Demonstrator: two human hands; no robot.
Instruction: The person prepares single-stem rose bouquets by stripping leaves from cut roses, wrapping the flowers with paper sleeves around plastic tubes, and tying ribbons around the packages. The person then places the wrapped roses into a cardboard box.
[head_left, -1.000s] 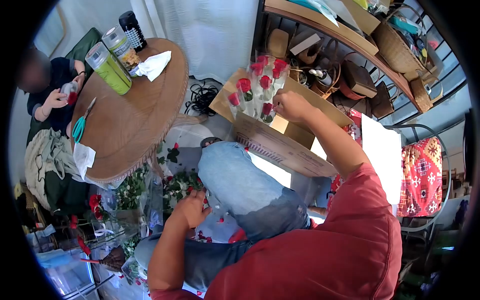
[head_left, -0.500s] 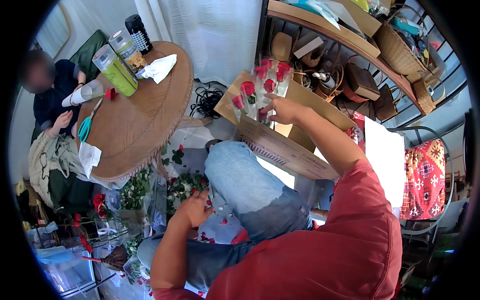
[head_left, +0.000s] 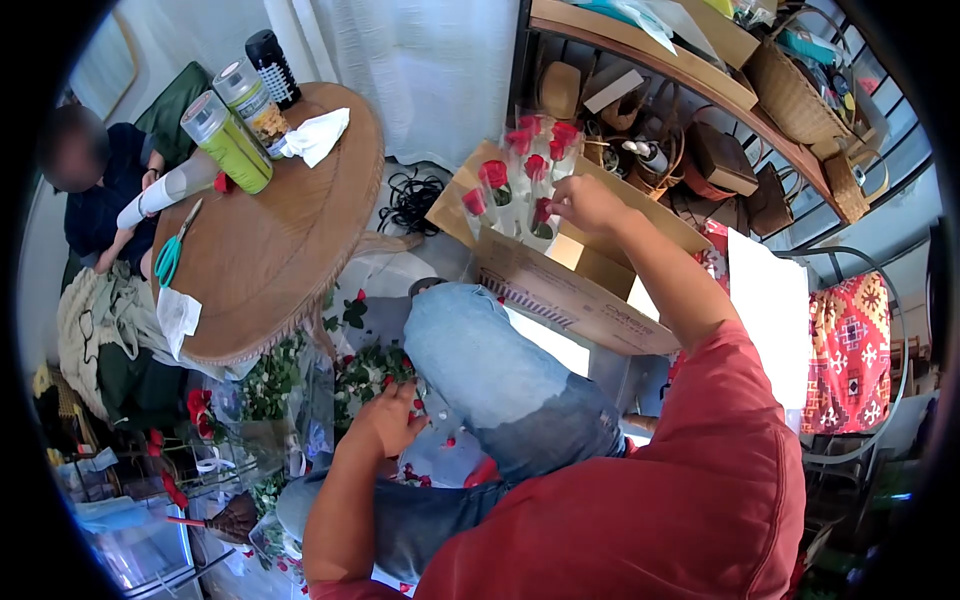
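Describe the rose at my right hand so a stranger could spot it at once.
Find the round wooden table, then the open cardboard box to its right in view. At the box's left end stand red roses in clear sleeves. The rose you want is low in that cluster, and it alone has your right hand at its bloom.

Hung at the back with a white curtain (head_left: 425,80). Furnished with a round wooden table (head_left: 290,240) at left, a dark green chair (head_left: 182,103) beyond it, and a wooden shelf (head_left: 795,160) at upper right. Floored in pale grey tile (head_left: 445,262), brightly lit in one patch.
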